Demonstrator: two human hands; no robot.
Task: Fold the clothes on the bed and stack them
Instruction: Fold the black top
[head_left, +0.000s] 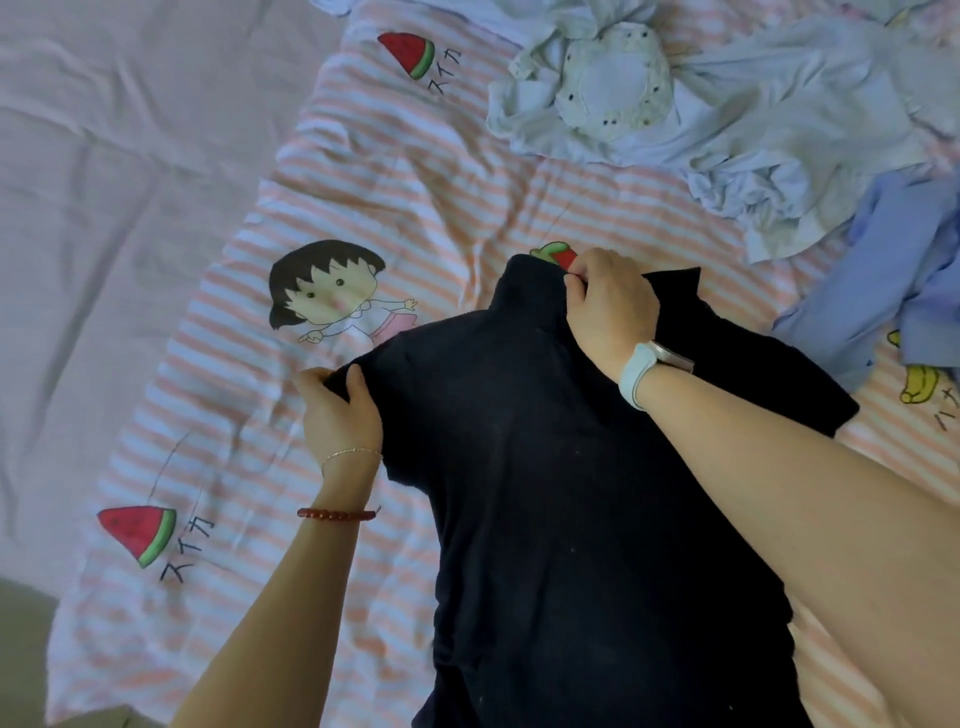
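While both hands pinch it, black shirt (561, 493) seemingly lies flat

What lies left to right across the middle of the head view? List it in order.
Plain pink bedsheet → cartoon girl print on the pink-striped cover → left hand gripping the dark navy T-shirt's sleeve → right hand pinching its collar → crumpled light blue shirt.

The dark shirt's (571, 519) hem runs off the bottom edge; the blue garment (893, 291) is cropped right.
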